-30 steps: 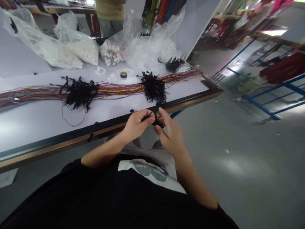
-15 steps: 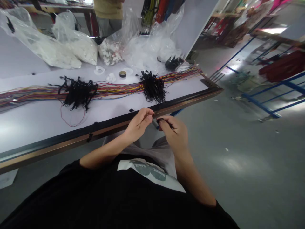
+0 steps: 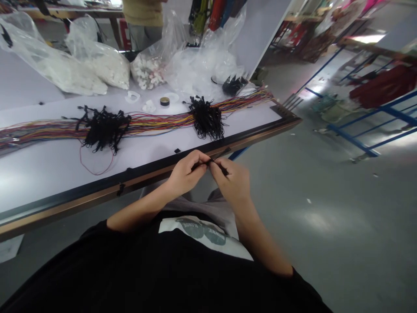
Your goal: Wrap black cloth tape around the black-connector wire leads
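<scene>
Long white-topped worktable with a black and brown edge (image 3: 143, 150): is slanting across the view, rising toward the right, its near edge running just beyond the hands.
Bundle of thin red, yellow and dark wires (image 3: 156, 120): is lying lengthwise along the tabletop.
Row of clear plastic bags (image 3: 110, 65): is standing behind the wires, one bag holding small white pieces.
Bare forearms (image 3: 140, 208): are extending forward from black sleeves and angling inward, so that the two hands are almost meeting.
Two bushy black clusters of small cords (image 3: 206, 119): are resting on the wires, one just ahead of the hands, the other farther left.
Left hand (image 3: 187, 171): is pointing up and to the right, its fingers curling, thumb and forefinger pinching together on a small black piece.
Right hand (image 3: 233, 178): is facing it, pointing up and to the left, fingers bending inward, thumb and forefinger clamping the same piece.
Small thin black cord-like piece (image 3: 211, 160): is spanning the fingertips of both hands, near the table edge; its long axis is running roughly sideways, from hand to hand; its ends are partly hiding in the grips, so which end is leading cannot be told.
</scene>
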Available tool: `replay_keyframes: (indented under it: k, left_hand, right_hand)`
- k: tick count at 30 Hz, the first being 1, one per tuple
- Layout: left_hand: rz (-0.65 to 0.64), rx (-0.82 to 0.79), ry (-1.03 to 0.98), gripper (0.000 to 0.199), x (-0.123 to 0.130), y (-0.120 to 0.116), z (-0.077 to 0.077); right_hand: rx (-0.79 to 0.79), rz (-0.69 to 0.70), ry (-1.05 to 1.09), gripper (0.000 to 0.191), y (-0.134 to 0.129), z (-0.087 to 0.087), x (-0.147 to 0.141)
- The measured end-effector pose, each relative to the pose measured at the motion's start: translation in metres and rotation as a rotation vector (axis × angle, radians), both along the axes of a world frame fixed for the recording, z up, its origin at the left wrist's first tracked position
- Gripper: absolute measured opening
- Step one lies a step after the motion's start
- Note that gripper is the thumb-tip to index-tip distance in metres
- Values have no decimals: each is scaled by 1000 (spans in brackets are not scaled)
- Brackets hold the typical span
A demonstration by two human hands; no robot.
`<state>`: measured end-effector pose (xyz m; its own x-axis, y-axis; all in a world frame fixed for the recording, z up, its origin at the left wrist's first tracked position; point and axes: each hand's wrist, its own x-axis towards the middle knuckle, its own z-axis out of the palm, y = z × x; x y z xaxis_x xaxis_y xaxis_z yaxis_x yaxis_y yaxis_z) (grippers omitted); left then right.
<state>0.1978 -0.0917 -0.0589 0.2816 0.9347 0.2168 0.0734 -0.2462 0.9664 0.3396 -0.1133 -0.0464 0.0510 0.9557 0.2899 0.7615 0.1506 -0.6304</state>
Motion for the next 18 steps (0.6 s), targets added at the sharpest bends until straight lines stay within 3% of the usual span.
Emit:
replay_keyframes:
  k: [7, 11, 18]
  left_hand:
    - [47, -3, -3, 8, -2, 3, 3]
    - [51, -125, -98, 11, 1, 1, 7]
    - [-140, -514, -370, 13, 5, 7, 7]
  right_hand:
    - [22, 40, -225, 26, -1, 5, -2]
    - [84, 101, -332, 28, -3, 6, 3]
    - [480, 122, -449, 32, -2, -9, 9]
